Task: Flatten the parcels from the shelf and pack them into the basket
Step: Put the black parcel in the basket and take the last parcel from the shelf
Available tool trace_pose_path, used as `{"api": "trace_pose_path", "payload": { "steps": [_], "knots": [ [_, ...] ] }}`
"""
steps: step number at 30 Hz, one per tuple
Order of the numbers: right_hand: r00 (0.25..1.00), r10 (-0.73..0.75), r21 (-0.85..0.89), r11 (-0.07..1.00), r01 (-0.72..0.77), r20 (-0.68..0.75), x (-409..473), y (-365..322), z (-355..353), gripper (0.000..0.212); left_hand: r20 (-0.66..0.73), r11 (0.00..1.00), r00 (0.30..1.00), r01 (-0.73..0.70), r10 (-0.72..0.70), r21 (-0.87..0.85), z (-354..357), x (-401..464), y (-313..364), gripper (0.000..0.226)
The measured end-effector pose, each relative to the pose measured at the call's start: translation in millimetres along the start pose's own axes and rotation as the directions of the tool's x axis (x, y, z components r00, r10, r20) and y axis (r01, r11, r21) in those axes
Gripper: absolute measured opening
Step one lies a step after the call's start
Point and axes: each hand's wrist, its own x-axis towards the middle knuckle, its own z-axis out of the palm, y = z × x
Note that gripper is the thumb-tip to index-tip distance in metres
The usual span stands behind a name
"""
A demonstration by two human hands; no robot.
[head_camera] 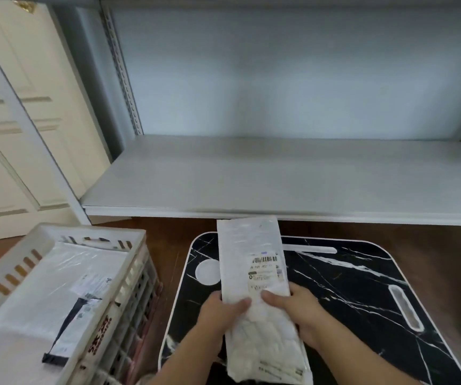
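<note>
Parcel point(254, 262), white padded mailer with a barcode label on its upper face, held lengthwise above the black marble-patterned table point(362, 287); its far end points toward the shelf point(279, 179), its near end lies crumpled toward the person. Left hand point(219, 311) grips the parcel's left edge, thumb curled over the top face; right hand point(298, 309) grips the right edge at the same level, thumb likewise on top; the two thumbs lie close together on the mailer, just below the label. Whether the parcel's underside touches the table cannot be told.

Basket point(129, 276), white slotted plastic crate, stands on the brown floor point(168, 232) to the left of the table, near it but apart; red lettering on its side wall, too blurred to read. Inside it lie flat parcels: a large white one point(65, 276) with a printed label, and a dark-edged one point(68, 329) partly on top toward the near end.

Shelf board is pale grey, set behind the table with a slotted metal upright point(121, 70) at its left rear; a cream panelled door point(15, 120) stands at far left.
</note>
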Motion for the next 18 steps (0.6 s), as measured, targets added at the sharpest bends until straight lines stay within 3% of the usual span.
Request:
{"api": "trace_pose_path", "payload": {
  "steps": [2, 4, 9, 14, 15, 18],
  "knots": [
    [0.997, -0.065, 0.039, 0.997, 0.063, 0.040, -8.4, -20.6, 11.4, 0.023, 0.126, 0.987, 0.989, -0.057, 0.077, -0.152, -15.5, -14.8, 18.4, 0.044],
    [0.991, -0.120, 0.065, 0.991, 0.116, 0.058, -15.1, -40.4, 27.2, 0.027, 0.143, 0.969, 0.972, -0.161, 0.189, -0.187, -33.6, -27.1, 40.1, 0.030],
    [0.970, -0.189, 0.158, 0.974, 0.164, 0.155, -26.8, -90.9, 77.4, 0.026, -0.010, 0.913, 0.928, -0.370, 0.374, -0.172, -95.8, -47.0, 105.2, 0.027],
    [0.939, -0.256, -0.012, 0.964, 0.266, 0.231, -29.0, -118.3, 145.6, 0.024, -0.222, 0.815, 0.824, -0.558, 0.522, -0.154, -170.4, -60.6, 125.8, 0.009],
    [0.934, -0.275, -0.045, 0.955, 0.292, 0.228, -29.4, -119.8, 160.1, 0.023, -0.244, 0.809, 0.814, -0.569, 0.527, -0.149, -183.8, -61.9, 122.7, 0.017],
    [0.919, -0.309, -0.122, 0.930, 0.346, 0.243, -31.4, -116.4, 204.8, 0.018, -0.238, 0.831, 0.816, -0.554, 0.527, -0.058, -229.4, -55.4, 103.1, 0.075]
  ]
}}
